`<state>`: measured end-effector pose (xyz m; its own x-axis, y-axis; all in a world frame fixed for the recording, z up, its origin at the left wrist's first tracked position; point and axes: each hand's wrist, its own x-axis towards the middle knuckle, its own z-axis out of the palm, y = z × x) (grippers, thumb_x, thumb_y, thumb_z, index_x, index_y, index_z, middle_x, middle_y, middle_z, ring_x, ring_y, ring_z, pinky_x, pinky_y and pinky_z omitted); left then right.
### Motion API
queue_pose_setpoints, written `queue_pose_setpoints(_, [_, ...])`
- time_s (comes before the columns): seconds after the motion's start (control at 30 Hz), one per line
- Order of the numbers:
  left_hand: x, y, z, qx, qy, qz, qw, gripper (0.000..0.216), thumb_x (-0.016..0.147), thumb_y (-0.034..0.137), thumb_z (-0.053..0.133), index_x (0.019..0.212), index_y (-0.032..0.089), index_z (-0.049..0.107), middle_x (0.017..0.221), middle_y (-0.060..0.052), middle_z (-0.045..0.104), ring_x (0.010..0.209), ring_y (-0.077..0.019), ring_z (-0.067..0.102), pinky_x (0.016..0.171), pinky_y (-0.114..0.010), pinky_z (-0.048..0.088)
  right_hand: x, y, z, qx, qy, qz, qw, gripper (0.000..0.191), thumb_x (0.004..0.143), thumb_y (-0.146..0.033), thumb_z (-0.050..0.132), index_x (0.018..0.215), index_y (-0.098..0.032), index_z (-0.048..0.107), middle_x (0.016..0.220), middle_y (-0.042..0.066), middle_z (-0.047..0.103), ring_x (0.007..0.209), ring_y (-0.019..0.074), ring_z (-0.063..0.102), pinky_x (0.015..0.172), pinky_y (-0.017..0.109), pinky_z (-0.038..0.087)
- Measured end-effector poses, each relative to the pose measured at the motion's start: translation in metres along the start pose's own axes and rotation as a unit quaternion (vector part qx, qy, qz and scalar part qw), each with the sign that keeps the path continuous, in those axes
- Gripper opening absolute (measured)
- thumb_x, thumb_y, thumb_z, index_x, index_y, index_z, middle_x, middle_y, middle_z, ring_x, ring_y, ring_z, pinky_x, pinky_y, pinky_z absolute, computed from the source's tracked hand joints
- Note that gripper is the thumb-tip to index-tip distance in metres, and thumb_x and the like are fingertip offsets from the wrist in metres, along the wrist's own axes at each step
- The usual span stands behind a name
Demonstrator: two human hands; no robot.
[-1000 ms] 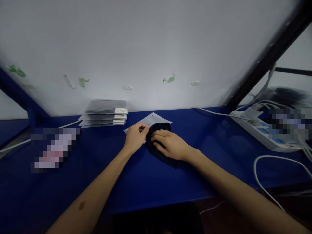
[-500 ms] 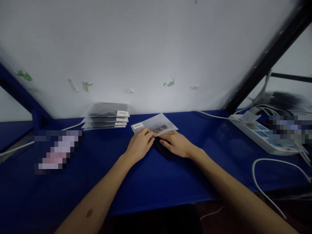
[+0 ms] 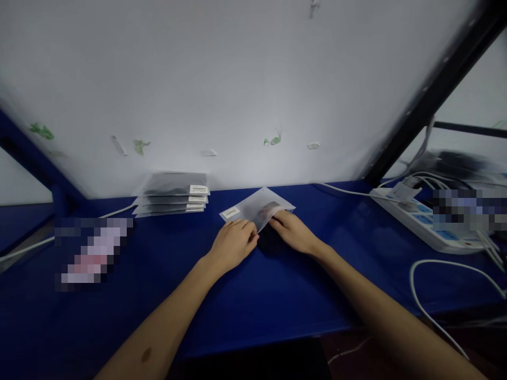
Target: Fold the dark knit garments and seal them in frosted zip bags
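A frosted plastic bag (image 3: 253, 203) with a white label at its left corner lies at the middle of the blue table, its near edge lifted open. My left hand (image 3: 236, 243) is closed on that near edge, fingers curled and thumb pressed in. The fingers of my right hand (image 3: 295, 232) reach into the bag's mouth and show dimly through the plastic. A black, soft-looking item (image 3: 273, 240) lies under and between my hands, partly inside the bag. My right thumb rests against it; its exact kind cannot be made out.
Several labelled frosted bags with dark contents form a stack (image 3: 174, 192) at the back left. A blurred-out object (image 3: 95, 250) lies at the left. On the right are a white power strip (image 3: 420, 227) with plugs and a loose white cable (image 3: 414, 285). A white wall (image 3: 237, 79) closes the back.
My right fingers have gone further into the bag's mouth, and its near edge has lifted. My left hand has shifted slightly right along the edge. The bag has slid a little right.
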<state>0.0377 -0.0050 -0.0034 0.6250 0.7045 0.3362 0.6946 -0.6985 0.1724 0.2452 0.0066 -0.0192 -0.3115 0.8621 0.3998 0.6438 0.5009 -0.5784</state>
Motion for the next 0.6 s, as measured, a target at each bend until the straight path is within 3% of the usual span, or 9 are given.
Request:
queue_pose_setpoints(0.13, [0.001, -0.009, -0.001, 0.038, 0.017, -0.063, 0.997, 0.011, 0.096, 0.021, 0.055, 0.087, 0.019, 0.060, 0.086, -0.003, 0.068, 0.086, -0.0216, 0.064, 0.079, -0.035, 0.043, -0.006, -0.007, -0.015, 0.071, -0.015, -0.046, 0.996, 0.014, 0.088, -0.025, 0.057, 0.086, -0.020, 0.070, 0.100, 0.006, 0.074, 0.097, 0.0204, 0.068, 0.092, 0.038, 0.052])
queue_pose_setpoints(0.2, [0.001, -0.016, -0.002, 0.052, 0.020, -0.083, 0.995, 0.011, 0.097, 0.020, 0.055, 0.087, 0.019, 0.061, 0.087, -0.004, 0.069, 0.088, -0.0226, 0.064, 0.078, -0.035, 0.042, -0.009, -0.012, -0.016, 0.049, -0.067, -0.090, 0.993, 0.015, 0.086, -0.031, 0.065, 0.095, -0.022, 0.072, 0.110, 0.006, 0.073, 0.107, 0.0219, 0.066, 0.098, 0.041, 0.050])
queue_pose_setpoints(0.33, [0.000, -0.023, -0.003, 0.047, 0.016, -0.075, 0.996, 0.010, 0.097, 0.020, 0.055, 0.090, 0.018, 0.061, 0.090, -0.004, 0.068, 0.088, -0.0228, 0.063, 0.077, -0.035, 0.041, -0.009, -0.016, -0.010, -0.054, -0.123, -0.132, 0.982, 0.042, 0.086, -0.043, 0.067, 0.122, -0.023, 0.067, 0.131, 0.008, 0.066, 0.123, 0.0253, 0.060, 0.107, 0.046, 0.045])
queue_pose_setpoints(0.6, [0.000, -0.014, -0.007, 0.036, -0.023, -0.042, 0.998, 0.009, 0.097, 0.017, 0.052, 0.091, 0.018, 0.059, 0.094, -0.004, 0.067, 0.089, -0.0215, 0.063, 0.079, -0.034, 0.042, -0.007, -0.010, 0.002, -0.172, -0.056, -0.073, 0.981, 0.035, 0.095, -0.032, 0.051, 0.124, -0.021, 0.067, 0.126, 0.009, 0.068, 0.116, 0.0272, 0.063, 0.099, 0.046, 0.051])
